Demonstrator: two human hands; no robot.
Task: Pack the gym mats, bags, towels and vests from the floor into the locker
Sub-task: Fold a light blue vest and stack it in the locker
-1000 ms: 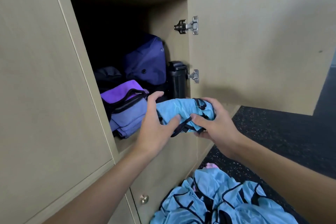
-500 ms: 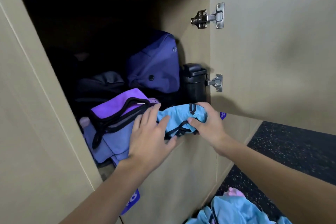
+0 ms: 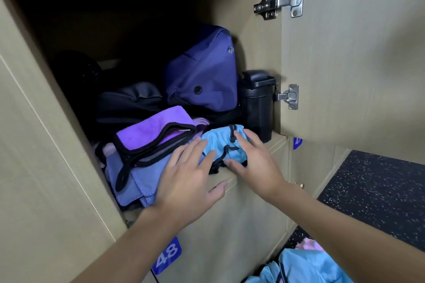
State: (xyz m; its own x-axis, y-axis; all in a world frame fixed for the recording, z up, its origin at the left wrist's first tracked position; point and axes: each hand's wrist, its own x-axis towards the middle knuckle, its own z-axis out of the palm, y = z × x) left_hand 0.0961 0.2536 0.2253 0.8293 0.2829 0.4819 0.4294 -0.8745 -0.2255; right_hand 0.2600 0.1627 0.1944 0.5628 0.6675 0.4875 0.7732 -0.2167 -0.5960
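A folded light-blue vest (image 3: 220, 145) with black trim lies at the front edge of the open locker (image 3: 253, 53). My right hand (image 3: 255, 161) lies over its right side, fingers spread and pressing it in. My left hand (image 3: 190, 177) has straight fingers against the vest's left side and the purple folded towels (image 3: 147, 135). Behind them sit a navy bag (image 3: 204, 71), a dark bag (image 3: 131, 99) and a black bottle (image 3: 258, 101). More blue vests (image 3: 305, 266) lie on the floor at bottom right.
The locker door (image 3: 356, 53) stands open to the right, hinges showing. Below is a shut locker with a blue tag marked 48 (image 3: 167, 257). Black speckled floor (image 3: 372, 190) spreads to the right. A pink item (image 3: 308, 246) peeks beside the floor vests.
Both hands carried the folded vest forward onto the locker shelf. Their grip has loosened into flat, spread fingers pressing it. The camera moved closer to the locker.
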